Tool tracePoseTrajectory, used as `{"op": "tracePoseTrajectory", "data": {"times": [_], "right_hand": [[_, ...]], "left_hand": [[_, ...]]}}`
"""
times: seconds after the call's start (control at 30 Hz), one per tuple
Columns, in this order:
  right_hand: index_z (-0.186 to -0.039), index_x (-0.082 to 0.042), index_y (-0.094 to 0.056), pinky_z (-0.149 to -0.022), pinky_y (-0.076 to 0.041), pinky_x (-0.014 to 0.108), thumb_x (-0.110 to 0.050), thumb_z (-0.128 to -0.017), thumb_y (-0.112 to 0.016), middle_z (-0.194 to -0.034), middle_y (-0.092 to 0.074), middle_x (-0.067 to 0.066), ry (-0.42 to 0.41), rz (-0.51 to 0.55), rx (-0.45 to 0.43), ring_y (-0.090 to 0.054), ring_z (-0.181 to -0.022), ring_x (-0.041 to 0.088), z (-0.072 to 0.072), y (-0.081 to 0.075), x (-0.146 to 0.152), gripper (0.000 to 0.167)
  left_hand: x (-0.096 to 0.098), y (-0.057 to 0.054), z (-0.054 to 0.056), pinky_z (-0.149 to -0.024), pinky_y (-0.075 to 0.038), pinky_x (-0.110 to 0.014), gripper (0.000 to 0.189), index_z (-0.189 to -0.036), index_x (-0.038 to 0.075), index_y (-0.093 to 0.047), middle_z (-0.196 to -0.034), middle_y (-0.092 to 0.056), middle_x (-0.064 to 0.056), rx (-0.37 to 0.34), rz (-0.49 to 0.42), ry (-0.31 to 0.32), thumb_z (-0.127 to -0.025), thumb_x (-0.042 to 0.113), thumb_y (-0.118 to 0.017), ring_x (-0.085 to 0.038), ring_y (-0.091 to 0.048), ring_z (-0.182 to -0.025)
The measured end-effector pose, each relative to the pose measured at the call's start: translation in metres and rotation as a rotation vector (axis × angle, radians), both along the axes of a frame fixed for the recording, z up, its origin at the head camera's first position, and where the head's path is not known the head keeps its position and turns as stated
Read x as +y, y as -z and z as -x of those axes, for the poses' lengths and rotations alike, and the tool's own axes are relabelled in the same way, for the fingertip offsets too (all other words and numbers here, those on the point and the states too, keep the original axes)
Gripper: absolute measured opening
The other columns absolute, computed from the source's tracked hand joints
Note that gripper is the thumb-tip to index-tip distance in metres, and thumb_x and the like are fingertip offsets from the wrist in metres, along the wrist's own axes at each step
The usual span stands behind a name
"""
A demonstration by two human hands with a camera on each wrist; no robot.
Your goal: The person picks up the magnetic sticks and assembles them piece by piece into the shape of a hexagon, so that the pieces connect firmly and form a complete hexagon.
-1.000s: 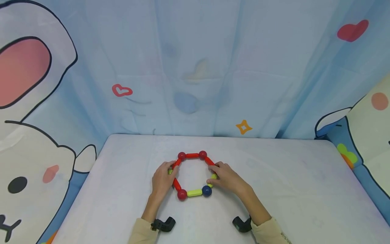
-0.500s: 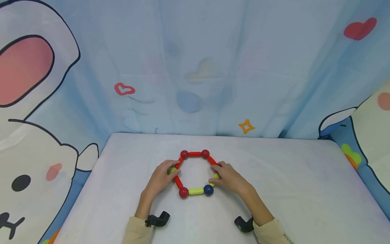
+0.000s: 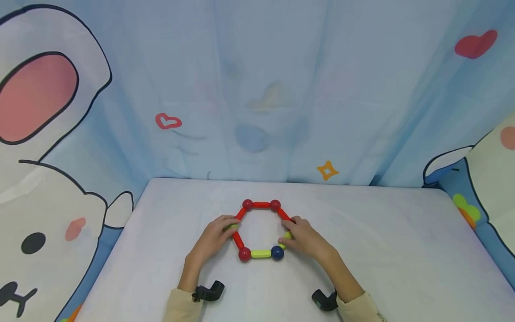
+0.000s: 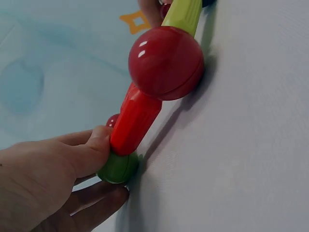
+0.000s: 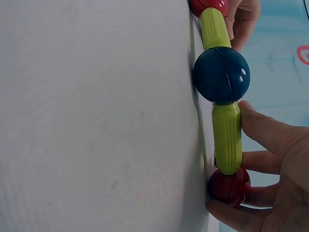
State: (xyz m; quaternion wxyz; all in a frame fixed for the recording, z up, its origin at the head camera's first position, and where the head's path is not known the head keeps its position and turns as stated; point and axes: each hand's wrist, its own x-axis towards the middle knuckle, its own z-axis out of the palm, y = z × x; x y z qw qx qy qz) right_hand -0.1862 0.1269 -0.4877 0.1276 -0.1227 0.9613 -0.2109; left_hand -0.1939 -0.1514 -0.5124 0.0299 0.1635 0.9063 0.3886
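A six-sided ring of magnetic rods [image 3: 261, 205] and balls lies on the white table. Red rods form its far and left sides; yellow-green rods [image 3: 261, 254] run along the near and near-right sides. At the left corner my left hand [image 3: 212, 235] pinches a green ball [image 4: 118, 168], thumb above it by the red rod's end, fingers beneath. My right hand [image 3: 307, 237] is at the right corner, fingers curled round a dark red ball [image 5: 229, 187], thumb against the yellow-green rod. A red ball [image 3: 244, 255] and a blue ball [image 3: 277, 253] make the near corners.
The white-covered table [image 3: 382, 250] extends around the ring on all sides. A light blue curtain [image 3: 257, 89] printed with cartoon animals and hearts hangs behind and beside it. Black cameras [image 3: 209, 291] are strapped to both wrists.
My left hand has drawn slightly outward to the left, its thumb moving from inside the ring to the corner ball. The right hand and ring keep their places while the head view shifts slightly.
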Motion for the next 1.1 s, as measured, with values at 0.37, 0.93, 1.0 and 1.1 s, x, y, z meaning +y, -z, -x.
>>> {"op": "tracePoseTrajectory", "data": {"times": [0.37, 0.93, 1.0, 1.1], "right_hand": [[-0.136, -0.006, -0.054, -0.091, -0.055, 0.046, -0.032, -0.085, -0.074, -0.127, -0.053, 0.019, -0.024, 0.037, -0.027, -0.052, -0.109, 0.027, 0.003, -0.009, 0.003, 0.061], [-0.139, -0.006, -0.052, -0.094, -0.053, 0.049, -0.036, -0.085, -0.072, -0.13, -0.052, 0.018, -0.06, 0.052, -0.029, -0.051, -0.113, 0.028, 0.007, 0.001, 0.017, 0.064], [-0.139, -0.007, -0.052, -0.094, -0.052, 0.05, -0.035, -0.085, -0.072, -0.131, -0.052, 0.018, -0.05, 0.046, -0.022, -0.051, -0.113, 0.028, 0.006, 0.001, 0.018, 0.064], [-0.139, -0.007, -0.051, -0.095, -0.052, 0.05, -0.036, -0.085, -0.072, -0.132, -0.051, 0.018, -0.048, 0.049, -0.03, -0.05, -0.115, 0.028, 0.005, 0.006, 0.016, 0.064]], "left_hand": [[0.004, -0.005, 0.003, -0.099, -0.051, -0.041, 0.03, -0.123, 0.014, -0.066, -0.124, -0.064, -0.004, 0.013, 0.008, -0.047, -0.093, 0.017, -0.063, -0.021, -0.061, -0.114], [0.008, 0.002, 0.002, -0.102, -0.049, -0.042, 0.03, -0.124, 0.017, -0.066, -0.125, -0.066, -0.003, 0.049, 0.049, -0.043, -0.093, 0.02, -0.063, -0.023, -0.06, -0.118], [0.009, 0.005, 0.002, -0.102, -0.049, -0.041, 0.03, -0.124, 0.018, -0.065, -0.126, -0.066, -0.001, 0.052, 0.05, -0.04, -0.094, 0.021, -0.063, -0.021, -0.06, -0.118], [0.007, 0.008, 0.0, -0.101, -0.05, -0.041, 0.031, -0.125, 0.02, -0.065, -0.127, -0.065, -0.001, 0.04, 0.058, -0.048, -0.094, 0.023, -0.063, -0.021, -0.059, -0.118]]}}
